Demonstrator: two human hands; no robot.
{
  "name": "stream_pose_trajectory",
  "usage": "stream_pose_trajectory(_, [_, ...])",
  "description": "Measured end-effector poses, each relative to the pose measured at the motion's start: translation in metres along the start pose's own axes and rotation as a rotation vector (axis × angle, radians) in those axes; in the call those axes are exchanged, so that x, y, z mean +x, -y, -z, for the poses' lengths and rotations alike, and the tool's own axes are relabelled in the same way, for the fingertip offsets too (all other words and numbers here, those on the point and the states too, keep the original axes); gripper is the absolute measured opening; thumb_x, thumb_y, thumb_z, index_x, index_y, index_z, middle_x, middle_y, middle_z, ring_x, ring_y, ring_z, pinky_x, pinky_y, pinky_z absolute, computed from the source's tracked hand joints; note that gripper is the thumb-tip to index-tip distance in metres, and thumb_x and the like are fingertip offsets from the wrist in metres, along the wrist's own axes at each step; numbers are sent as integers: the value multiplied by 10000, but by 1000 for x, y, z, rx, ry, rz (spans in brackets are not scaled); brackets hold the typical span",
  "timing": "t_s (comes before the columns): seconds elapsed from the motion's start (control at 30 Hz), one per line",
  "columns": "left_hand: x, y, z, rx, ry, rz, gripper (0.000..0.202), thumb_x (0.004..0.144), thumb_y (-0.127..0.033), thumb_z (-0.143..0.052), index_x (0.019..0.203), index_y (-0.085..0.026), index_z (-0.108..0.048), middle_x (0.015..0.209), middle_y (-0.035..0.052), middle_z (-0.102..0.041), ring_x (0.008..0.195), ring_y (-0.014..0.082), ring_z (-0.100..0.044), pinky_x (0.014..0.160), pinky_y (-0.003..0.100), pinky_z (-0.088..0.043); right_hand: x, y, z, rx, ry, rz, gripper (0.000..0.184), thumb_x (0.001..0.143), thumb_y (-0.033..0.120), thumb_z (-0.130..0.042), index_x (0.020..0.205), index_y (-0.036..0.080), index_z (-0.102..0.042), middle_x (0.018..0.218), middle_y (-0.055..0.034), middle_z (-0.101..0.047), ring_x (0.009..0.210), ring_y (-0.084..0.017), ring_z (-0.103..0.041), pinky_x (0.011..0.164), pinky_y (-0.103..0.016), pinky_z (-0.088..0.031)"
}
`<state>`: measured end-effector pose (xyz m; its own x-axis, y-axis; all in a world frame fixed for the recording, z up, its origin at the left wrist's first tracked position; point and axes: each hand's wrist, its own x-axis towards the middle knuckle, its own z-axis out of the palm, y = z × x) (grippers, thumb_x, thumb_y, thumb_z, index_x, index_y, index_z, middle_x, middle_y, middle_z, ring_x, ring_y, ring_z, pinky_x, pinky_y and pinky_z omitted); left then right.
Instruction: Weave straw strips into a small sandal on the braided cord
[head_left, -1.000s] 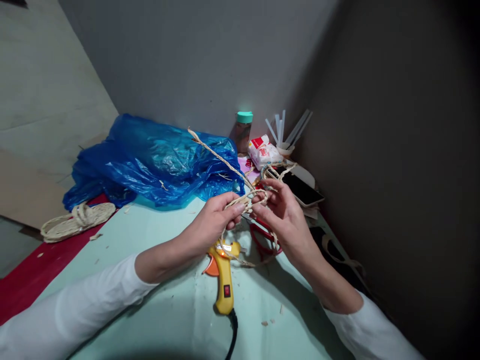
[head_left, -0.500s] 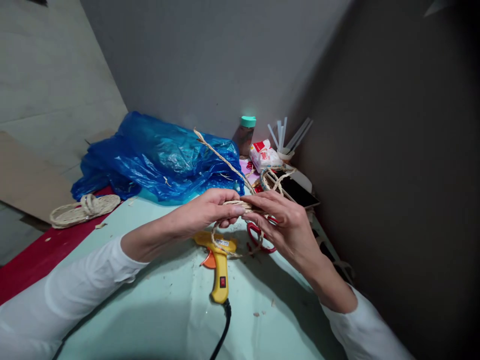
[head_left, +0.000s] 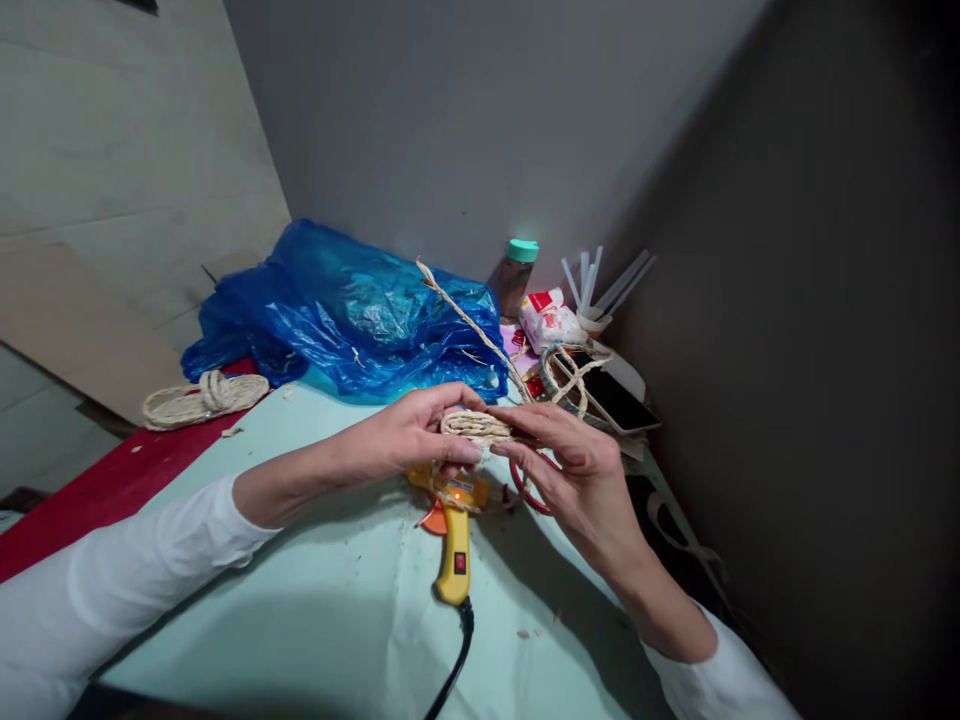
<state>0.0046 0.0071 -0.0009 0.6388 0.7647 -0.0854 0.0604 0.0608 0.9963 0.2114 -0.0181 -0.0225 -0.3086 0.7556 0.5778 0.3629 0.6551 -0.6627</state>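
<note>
My left hand (head_left: 416,437) and my right hand (head_left: 574,470) meet above the pale green table (head_left: 315,610), both pinching a small flat coil of braided straw cord (head_left: 474,426). A loose tail of the cord (head_left: 465,320) rises up and to the left over the blue bag. My left fingers curl round the coil's left side; my right fingers press its right edge. Directly below the hands lies a yellow glue gun (head_left: 453,535) with its light on and a black cable. Red-handled scissors (head_left: 525,485) show under my right hand.
A crumpled blue plastic bag (head_left: 345,315) lies at the back. A coiled straw bundle (head_left: 204,396) rests on the red cloth at left. In the back right corner stand a green-capped bottle (head_left: 516,272), glue sticks in a cup (head_left: 596,295), a packet and a phone (head_left: 616,400).
The loose loop of cord hanging below my hands has been drawn up into a tight flat coil between my fingers. The view has shifted slightly to the left.
</note>
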Motion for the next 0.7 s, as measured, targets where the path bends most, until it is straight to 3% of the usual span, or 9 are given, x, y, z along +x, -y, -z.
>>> stream_pose_trajectory(0.13, [-2, 2, 0, -16, -40, -15, 360, 787, -256, -703, 1091, -205, -517, 819, -31, -616, 682, 98, -571, 639, 225, -461, 1, 0, -1, -24, -40, 24, 255, 877, 186, -660, 1129, 200, -698, 1054, -56, -704, 969, -168, -644, 861, -297, -507])
stream_pose_trajectory(0.47, [-2, 12, 2, -6, -105, -106, 402, 732, -164, -747, 1074, -188, -536, 980, 9, -641, 936, 147, -601, 835, 270, -471, 1, 1, -3, -27, -151, 10, 266, 850, 145, -683, 1106, 210, -715, 1004, -45, -728, 912, -163, -663, 820, -287, -514])
stream_pose_trajectory(0.57, [-6, 17, 1, -22, -95, -97, 345, 763, -207, -723, 1069, -174, -569, 881, 0, -630, 830, 135, -596, 754, 256, -470, 1, 2, -2, -32, -178, -8, 272, 850, 141, -678, 1108, 219, -718, 1003, -47, -721, 900, -171, -661, 784, -293, -521])
stream_pose_trajectory(0.7, [-5, 10, 4, 13, -218, -154, 260, 800, -290, -687, 1004, -151, -603, 701, -39, -546, 624, 91, -513, 617, 229, -419, 0, 1, 0, -35, -235, 0, 291, 844, 143, -684, 1113, 248, -714, 1008, -47, -715, 904, -185, -655, 785, -321, -524])
